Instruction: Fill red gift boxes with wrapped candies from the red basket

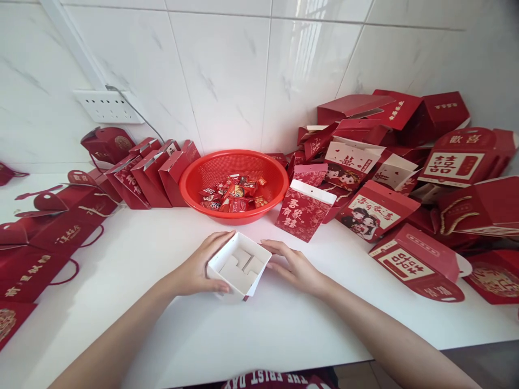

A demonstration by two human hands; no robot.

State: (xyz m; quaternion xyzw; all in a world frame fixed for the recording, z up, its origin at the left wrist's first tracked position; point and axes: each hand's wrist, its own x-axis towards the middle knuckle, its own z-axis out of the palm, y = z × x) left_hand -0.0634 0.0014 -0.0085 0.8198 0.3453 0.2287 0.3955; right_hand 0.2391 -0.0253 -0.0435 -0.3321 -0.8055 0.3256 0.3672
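A small open paper box [239, 263], white inside with folded bottom flaps showing, stands on the white table [170, 324] in front of me. My left hand [203, 267] wraps round its left side, thumb under the near edge. My right hand [292, 265] rests against its right side with fingers stretched out flat. Just behind the box sits a red plastic basket [194, 183] holding several wrapped candies [233, 195].
A red printed gift box [302, 213] stands right of the basket. A heap of red gift boxes [405, 178] fills the right side. Folded red boxes [150, 175] and flat red bags with cord handles [48, 237] line the left. A wall socket [106, 105] hangs on the tiled wall.
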